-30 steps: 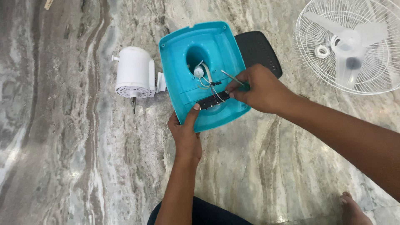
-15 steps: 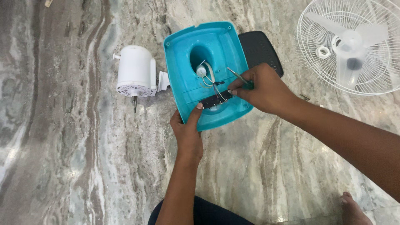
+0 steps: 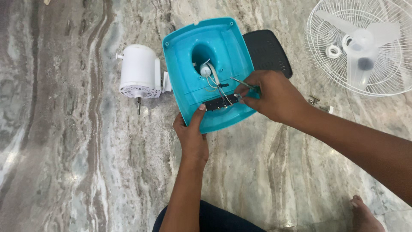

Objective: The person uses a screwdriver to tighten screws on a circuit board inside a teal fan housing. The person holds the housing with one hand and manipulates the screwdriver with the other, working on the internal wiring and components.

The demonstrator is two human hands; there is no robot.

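Bright, even daylight, soft shadows beneath the hands, mild glare on the polished marble floor [image 3: 86,172], sharp focus throughout.

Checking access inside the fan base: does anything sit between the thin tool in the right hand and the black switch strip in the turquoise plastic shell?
Only thin wires lie near the path; they run from the white part to the black switch strip. The right hand has the thin metal tool close above it, and the left hand grips the turquoise plastic shell at its near edge.

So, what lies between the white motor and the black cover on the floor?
In the head view, the turquoise fan base lies between the white motor and the black cover.
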